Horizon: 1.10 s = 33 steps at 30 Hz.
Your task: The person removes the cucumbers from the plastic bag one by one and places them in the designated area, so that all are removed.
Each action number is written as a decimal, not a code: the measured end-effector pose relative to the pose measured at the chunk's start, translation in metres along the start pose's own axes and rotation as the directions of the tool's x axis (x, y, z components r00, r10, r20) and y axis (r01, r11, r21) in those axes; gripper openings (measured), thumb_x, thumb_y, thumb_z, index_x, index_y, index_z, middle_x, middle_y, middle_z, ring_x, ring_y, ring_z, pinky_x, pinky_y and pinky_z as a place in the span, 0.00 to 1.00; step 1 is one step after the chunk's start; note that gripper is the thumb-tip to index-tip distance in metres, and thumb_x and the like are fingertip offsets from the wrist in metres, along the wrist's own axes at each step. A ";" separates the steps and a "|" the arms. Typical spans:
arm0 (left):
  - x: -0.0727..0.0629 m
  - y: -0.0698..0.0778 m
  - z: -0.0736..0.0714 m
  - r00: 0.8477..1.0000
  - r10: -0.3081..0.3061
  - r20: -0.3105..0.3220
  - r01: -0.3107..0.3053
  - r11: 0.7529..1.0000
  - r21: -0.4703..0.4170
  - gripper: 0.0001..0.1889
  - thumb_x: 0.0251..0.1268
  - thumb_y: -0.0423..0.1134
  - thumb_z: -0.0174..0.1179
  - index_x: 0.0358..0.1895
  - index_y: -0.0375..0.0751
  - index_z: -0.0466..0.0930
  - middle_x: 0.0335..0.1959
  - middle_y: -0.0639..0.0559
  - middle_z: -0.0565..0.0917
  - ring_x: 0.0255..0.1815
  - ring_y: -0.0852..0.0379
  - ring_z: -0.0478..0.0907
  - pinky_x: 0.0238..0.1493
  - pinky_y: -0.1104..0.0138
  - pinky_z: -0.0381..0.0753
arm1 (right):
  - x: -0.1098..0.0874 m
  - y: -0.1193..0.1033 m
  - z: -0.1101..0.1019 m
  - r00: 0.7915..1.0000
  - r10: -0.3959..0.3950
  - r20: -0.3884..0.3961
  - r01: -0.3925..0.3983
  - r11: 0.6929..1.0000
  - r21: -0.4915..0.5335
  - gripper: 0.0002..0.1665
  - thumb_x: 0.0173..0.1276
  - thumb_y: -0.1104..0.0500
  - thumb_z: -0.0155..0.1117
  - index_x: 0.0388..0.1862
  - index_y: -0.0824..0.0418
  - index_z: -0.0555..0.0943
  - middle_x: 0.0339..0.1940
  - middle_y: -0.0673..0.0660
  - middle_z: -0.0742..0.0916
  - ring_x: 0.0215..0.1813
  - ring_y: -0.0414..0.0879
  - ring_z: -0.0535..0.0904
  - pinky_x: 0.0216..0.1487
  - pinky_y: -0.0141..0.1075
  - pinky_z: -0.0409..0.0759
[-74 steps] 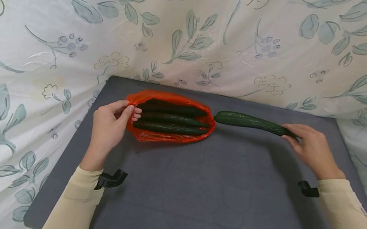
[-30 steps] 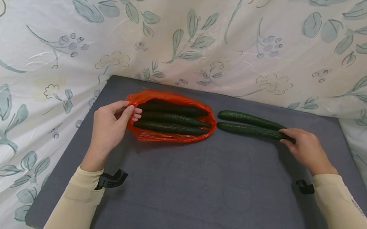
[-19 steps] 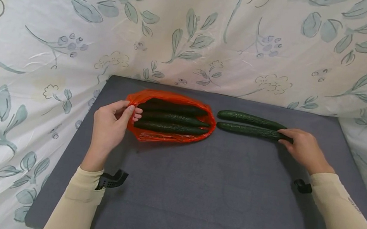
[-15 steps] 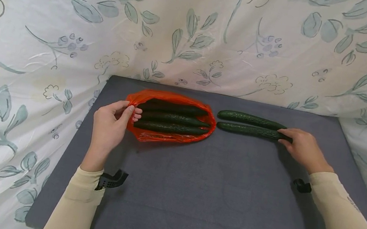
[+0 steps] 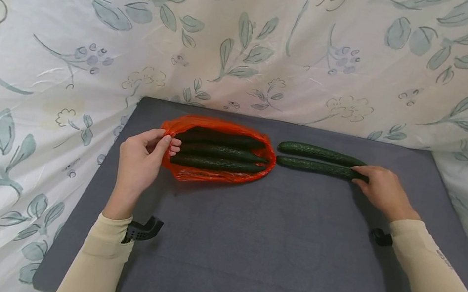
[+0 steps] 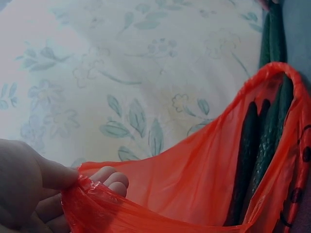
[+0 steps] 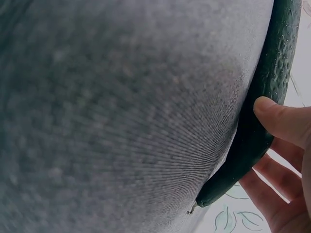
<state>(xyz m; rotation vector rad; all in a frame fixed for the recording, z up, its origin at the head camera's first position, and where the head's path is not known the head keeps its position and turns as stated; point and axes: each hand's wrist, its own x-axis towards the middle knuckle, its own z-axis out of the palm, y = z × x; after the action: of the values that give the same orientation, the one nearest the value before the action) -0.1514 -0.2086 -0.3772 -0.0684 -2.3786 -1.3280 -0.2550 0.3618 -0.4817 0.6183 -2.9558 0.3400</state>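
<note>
My left hand (image 5: 142,160) pinches the left edge of a red plastic bag (image 5: 219,123) between thumb and fingers, and the bag's mouth gapes upward. Inside lie several dark green cucumbers (image 5: 218,163), side by side; the left wrist view shows the red film (image 6: 170,184) stretched away from my fingers. To the right of the bag two more cucumbers lie parallel. My right hand (image 5: 382,189) grips the right end of the front cucumber (image 5: 312,166), thumb on one side and fingers on the other (image 7: 257,116). Behind it is the back cucumber (image 5: 318,152), its right end at my fingers.
A dark grey table (image 5: 246,247) carries everything, its back edge close behind the bag and cucumbers. White leaf-patterned cloth (image 5: 248,43) hangs behind and at both sides. Black wrist straps (image 5: 143,229) sit at both cuffs.
The held cucumber has come down and toward me, and the back cucumber now shows behind it. My right hand has since shifted slightly left along its end. My left hand stays still.
</note>
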 end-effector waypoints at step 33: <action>0.000 0.005 0.001 1.000 -0.001 -0.004 0.001 1.000 0.031 0.09 0.82 0.34 0.64 0.52 0.35 0.92 0.37 0.49 0.93 0.34 0.59 0.90 0.41 0.77 0.84 | -0.011 -0.008 -0.006 0.998 0.018 -0.054 -0.017 1.000 0.026 0.24 0.68 0.66 0.80 0.62 0.70 0.87 0.57 0.73 0.88 0.58 0.71 0.83 0.56 0.69 0.80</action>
<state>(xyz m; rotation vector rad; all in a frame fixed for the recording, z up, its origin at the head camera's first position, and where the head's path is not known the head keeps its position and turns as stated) -0.1506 -0.2052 -0.3739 -0.0558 -2.3959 -1.2897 -0.2410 0.3598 -0.4762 0.5768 -2.9111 0.3910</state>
